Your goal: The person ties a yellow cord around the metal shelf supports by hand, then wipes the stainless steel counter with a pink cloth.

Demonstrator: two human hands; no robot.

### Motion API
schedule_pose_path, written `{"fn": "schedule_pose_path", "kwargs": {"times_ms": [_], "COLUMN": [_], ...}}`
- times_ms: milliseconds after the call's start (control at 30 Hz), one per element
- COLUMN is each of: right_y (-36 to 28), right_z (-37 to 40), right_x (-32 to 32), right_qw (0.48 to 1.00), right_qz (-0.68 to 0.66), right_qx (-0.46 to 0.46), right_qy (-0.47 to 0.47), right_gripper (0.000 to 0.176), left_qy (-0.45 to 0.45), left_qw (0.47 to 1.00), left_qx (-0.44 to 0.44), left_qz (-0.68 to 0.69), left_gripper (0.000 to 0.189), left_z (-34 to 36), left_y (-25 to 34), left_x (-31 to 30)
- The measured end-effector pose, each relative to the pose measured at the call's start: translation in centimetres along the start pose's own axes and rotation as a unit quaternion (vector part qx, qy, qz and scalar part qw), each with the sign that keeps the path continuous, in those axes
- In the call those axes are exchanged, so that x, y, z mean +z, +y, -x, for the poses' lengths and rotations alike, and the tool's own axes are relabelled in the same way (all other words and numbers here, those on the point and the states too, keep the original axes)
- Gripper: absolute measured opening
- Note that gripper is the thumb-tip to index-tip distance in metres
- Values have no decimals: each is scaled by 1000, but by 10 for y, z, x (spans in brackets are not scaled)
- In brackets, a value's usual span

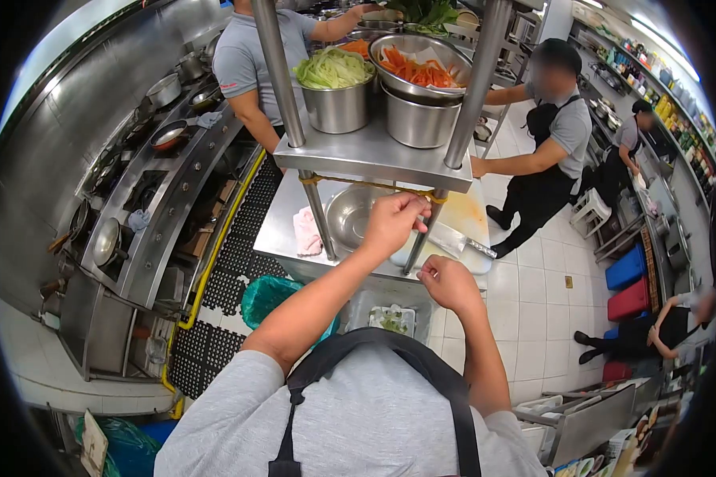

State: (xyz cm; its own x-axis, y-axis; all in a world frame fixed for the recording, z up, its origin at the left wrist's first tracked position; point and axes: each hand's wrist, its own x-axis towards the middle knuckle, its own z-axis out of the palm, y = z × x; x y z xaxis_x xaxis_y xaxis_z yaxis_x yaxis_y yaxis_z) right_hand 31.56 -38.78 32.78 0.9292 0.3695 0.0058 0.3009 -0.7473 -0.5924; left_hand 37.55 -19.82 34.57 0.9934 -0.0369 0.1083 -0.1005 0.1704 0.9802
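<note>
- The left hand (394, 221) was raised with its fingers pinched shut on a yellow band (366, 184), close to the right shelf post (431, 219).
- The right hand (451, 282) hung lower with its fingers curled in; anything inside it was hidden.
- The band ran taut between the two posts, just under the steel shelf (358, 155).
- It looked thin, light and probably stretchy, best pinched beside a post.
- A steel bowl (348, 216) and a pink cloth (306, 230) lay on the tabletop (282, 226) beneath.
</note>
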Motion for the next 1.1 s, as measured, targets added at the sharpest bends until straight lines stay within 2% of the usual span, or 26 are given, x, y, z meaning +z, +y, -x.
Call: {"fn": "schedule_pose_path", "kwargs": {"times_ms": [100,200,333,400,433,500,600,633,700,733,800,833,900,933,1000,1100], "right_y": [0,1,-1,7,10,-5,-16,-15,-12,-9,0,2,6,4,0,2], "right_z": [0,3,1,-12,-22,-36,-70,-75,-90,-96,-104,-111,-121,-122,-121,-124], "right_x": [1,3,-7,-4,-6,-26,-43,-44,-43,-44,-46,-42,-35,-35,-30,-29], "right_qw": [1000,999,999,983,965,933,875,862,830,840,858,847,824,814,792,800], "right_qz": [4,-3,-51,-112,-140,-236,-418,-455,-525,-515,-495,-515,-554,-569,-598,-588], "right_qx": [9,6,-10,-29,-40,-35,-142,-144,-154,-149,-138,-128,-107,-112,-118,-117], "right_qy": [-22,-34,-17,139,217,268,198,171,110,79,16,-7,-46,-38,-24,-23], "right_gripper": [24,24,24,25,26,29,29,29,30,32,34,36,38,38,38,37], "left_qy": [6,22,31,21,32,48,78,108,89,83,69,61,36,22,17,32], "left_qw": [999,975,976,981,992,997,944,920,900,888,897,902,928,939,942,934], "left_qx": [-12,-113,-136,-119,-92,-39,165,197,200,199,193,191,124,91,105,124], "left_qz": [52,192,164,149,84,-48,-274,-321,-377,-406,-391,-383,-348,-331,-318,-334], "left_gripper": [21,22,22,24,24,25,26,26,26,26,25,25,25,25,25,25], "left_z": [5,9,3,1,4,14,11,11,8,7,3,1,-2,-2,3,10], "left_y": [4,16,25,21,23,29,20,27,39,42,43,43,43,46,50,42], "left_x": [8,13,14,15,15,17,8,9,4,0,-4,-4,-7,-7,-8,-3]}}
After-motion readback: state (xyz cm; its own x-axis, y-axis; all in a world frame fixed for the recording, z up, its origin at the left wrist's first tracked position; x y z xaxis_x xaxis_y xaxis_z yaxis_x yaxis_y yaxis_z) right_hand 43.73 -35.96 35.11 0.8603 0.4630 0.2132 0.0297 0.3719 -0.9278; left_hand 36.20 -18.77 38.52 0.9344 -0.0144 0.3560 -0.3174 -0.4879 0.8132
